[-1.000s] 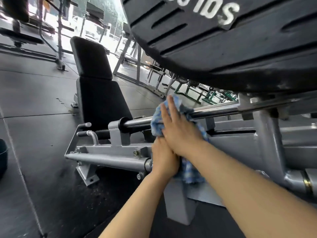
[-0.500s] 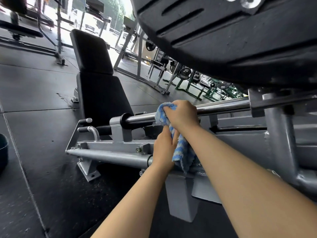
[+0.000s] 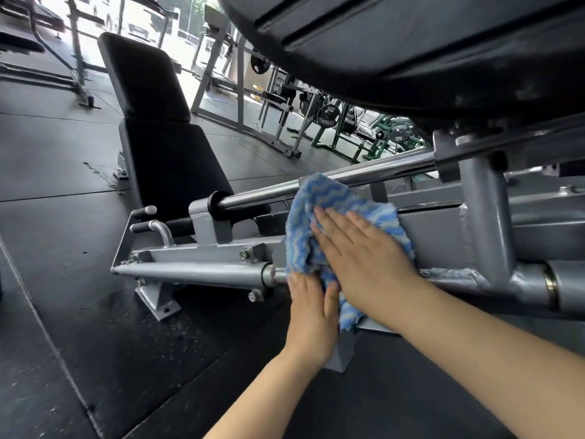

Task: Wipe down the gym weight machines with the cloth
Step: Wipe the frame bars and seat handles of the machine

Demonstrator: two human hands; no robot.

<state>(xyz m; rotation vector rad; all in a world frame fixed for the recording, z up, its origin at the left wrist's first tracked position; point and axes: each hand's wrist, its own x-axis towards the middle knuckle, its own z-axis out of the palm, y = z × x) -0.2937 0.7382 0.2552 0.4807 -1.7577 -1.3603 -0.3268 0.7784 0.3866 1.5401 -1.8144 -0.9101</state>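
**Cloth pressed flat to the machine frame**

While the right hand [image 3: 364, 255] lies flat with fingers straight on the blue-and-white cloth [image 3: 332, 217], it pins that cloth against the grey painted side beam [image 3: 443, 229] of the weight machine, just below the chrome rail [image 3: 348, 180]. An open palm like this spreads pressure over a wide patch of fabric, which suits a broad flat face better than a pinch would. The top edge of the cloth rides up and touches the chrome rail, while its lower tail hangs down below the rail, past the thin piston rod [image 3: 280, 275].

The left hand [image 3: 311, 315] sits lower, under the right wrist, fingers extended and resting against the hanging tail of the cloth; whether its grip actually closes on the fabric cannot be told, since the fingertips are tucked behind the folds. Most likely it gathers the loose end so it does not drag or snag on the bolts nearby.

Above the rail looms a large black weight plate [image 3: 411, 42], and beyond the rail's far end stands the black padded seat [image 3: 164, 134]. Judging by the hand position, the wipe is on the frame's side face, with much of the machine yet to do.
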